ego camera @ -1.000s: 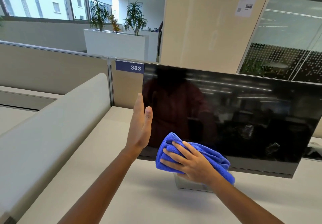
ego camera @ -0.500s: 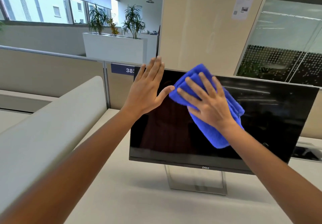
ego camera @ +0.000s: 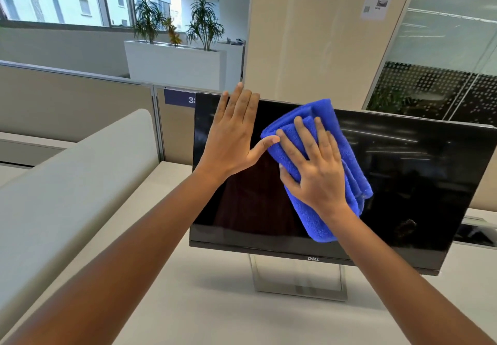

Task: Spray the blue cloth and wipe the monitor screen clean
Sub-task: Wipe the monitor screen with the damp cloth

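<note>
High on the monitor's [ego camera: 408,183] dark screen, the right hand [ego camera: 314,172] presses the folded blue cloth [ego camera: 312,218] flat, fingers spread. Just left of it, the left hand [ego camera: 231,143] lies against the glass, fingers straight and together, thumb out and touching the cloth's edge. A second ago the cloth was down at the bottom bezel above the stand [ego camera: 298,280]; half a second ago it was already up here.

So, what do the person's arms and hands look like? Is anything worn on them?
Nothing is worn that the picture shows. The left hand and the right hand have no gloves, and I see no rings on the fingers in view. The left forearm and the right forearm are bare, with no sleeve, watch or bracelet in sight.
</note>
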